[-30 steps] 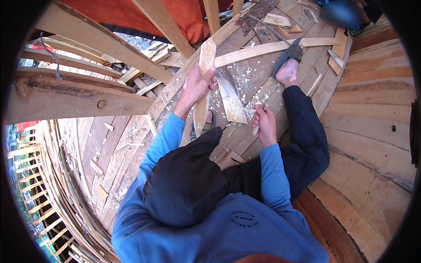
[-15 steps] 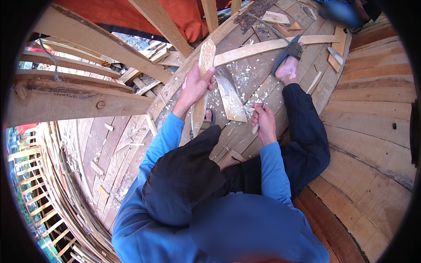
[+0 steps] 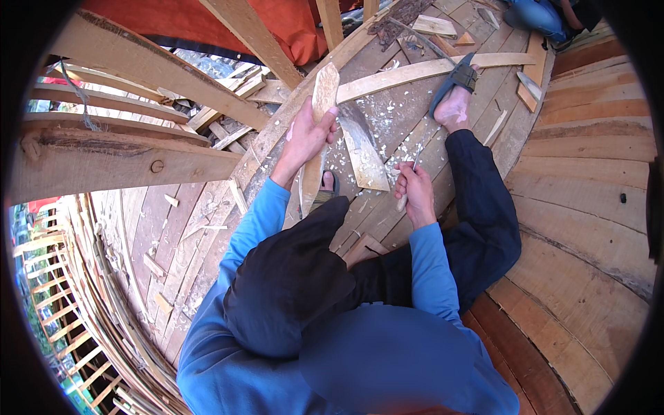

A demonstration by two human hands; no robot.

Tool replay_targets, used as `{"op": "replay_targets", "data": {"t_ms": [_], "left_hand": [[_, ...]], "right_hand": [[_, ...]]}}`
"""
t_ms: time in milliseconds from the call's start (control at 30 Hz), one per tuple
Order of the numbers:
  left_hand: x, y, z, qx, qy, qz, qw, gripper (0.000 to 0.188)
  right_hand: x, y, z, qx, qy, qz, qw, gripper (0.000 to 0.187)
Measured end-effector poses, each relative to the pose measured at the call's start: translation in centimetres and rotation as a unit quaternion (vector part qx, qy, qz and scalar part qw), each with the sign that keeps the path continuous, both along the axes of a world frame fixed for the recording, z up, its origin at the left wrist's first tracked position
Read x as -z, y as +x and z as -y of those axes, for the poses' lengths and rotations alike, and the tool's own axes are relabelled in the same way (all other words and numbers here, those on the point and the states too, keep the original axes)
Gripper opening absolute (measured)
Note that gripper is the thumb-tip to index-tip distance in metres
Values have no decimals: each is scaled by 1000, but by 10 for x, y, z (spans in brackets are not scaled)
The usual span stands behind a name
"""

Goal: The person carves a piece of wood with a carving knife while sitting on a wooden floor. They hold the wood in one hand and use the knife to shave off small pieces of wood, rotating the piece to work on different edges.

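Note:
My left hand [image 3: 308, 136] is closed around the middle of a long pale piece of wood [image 3: 326, 84]. This piece stands nearly upright in view, its far end cut to a blunt point and its near end reaching beside my knee. To the right, my right hand [image 3: 418, 190] grips a small knife [image 3: 416, 158] by its pale handle. The thin blade sticks out past my fingers, away from me and apart from the wood. Between my hands a flat wedge-shaped board [image 3: 366, 160] lies on the planks, touched by neither hand.
Wood shavings [image 3: 398, 114] litter the plank floor [image 3: 194, 235]. A long curved strip [image 3: 408, 75] runs under my right sandal [image 3: 453, 83]. Timber beams [image 3: 124, 162] stand at left, a curved plank wall [image 3: 581, 180] at right. Part of another person [image 3: 539, 19] shows at far right.

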State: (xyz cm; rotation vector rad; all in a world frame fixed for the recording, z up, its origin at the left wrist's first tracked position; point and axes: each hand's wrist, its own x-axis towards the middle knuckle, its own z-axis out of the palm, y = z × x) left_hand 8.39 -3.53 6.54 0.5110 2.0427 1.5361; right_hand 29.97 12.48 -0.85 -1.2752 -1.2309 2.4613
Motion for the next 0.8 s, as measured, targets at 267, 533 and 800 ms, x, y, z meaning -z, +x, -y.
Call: {"op": "replay_targets", "data": {"t_ms": [267,533,800], "left_hand": [[4,-4,1,11,-4,7,1000,36],[28,13,21,135,-42,112,984,34],[89,59,55,225,-189,9,956,28]], "right_hand": [[-2,-1,1,2,-6,5,1000,15],[-19,-2,3,-129,47,78,987,53],[-10,11,29,-263,166,220,925,70]]}}
